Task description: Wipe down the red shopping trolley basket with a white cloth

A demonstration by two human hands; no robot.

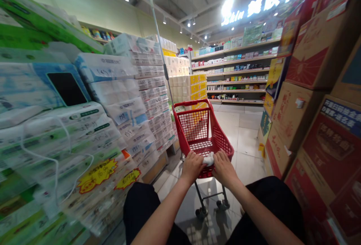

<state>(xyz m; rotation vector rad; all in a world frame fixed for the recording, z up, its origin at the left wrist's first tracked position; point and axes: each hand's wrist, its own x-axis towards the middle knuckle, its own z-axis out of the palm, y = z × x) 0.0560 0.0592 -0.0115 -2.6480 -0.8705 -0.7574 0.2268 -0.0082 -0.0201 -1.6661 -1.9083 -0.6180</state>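
Observation:
Ahead of me stands a small red shopping cart (224, 139) with a mesh basket on a dark wheeled frame. Both my hands are at its near rim, with fingers curled over it. My left hand (193, 166) is closed at the left of a crumpled white cloth (208, 159). From the other side my right hand (223, 166) is closed on the same cloth. The cloth lies bunched between the hands against the rim; whether it is cloth or tissue is hard to tell. The fingertips are partly hidden.
Stacked tissue packs (126, 113) with yellow price tags (97, 175) line the left. A dark-screened device (67, 89) with a white cable (58, 173) rests on them. Cardboard boxes (296, 113) rise on the right. Shelves (239, 72) stand beyond the tiled floor (245, 136). A thin pole (159, 30) rises behind the cart.

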